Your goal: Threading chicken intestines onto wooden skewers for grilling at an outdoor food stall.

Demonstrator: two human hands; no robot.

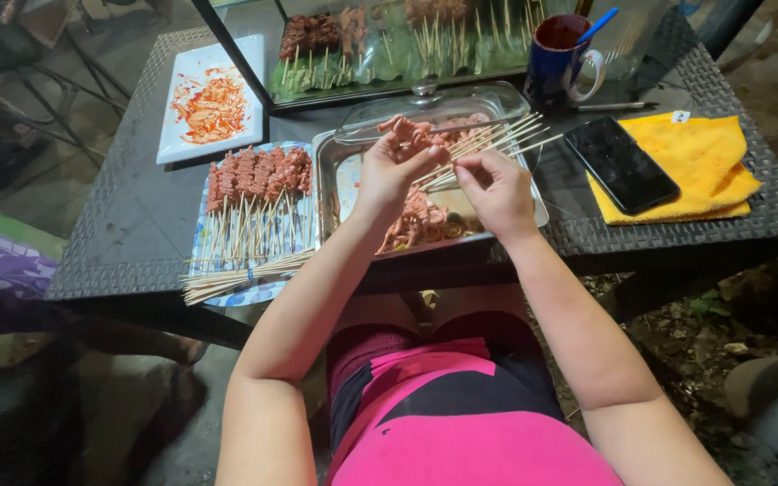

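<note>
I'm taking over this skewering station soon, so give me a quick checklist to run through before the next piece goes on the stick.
1. Left hand pinches meat on the skewer: ok.
2. Right hand grips that skewer's shaft: ok.
3. Raw meat left in the metal tray: ok.
4. Spare sticks within reach on the patterned plate: ok.
5. Room on that plate beside the finished skewers: not ok, crowded.
6. Phone clear of the tray: ok, on the yellow cloth.

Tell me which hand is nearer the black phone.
Right. The right hand is just left of the phone on the yellow cloth; the left hand is farther left, over the metal tray.
</note>
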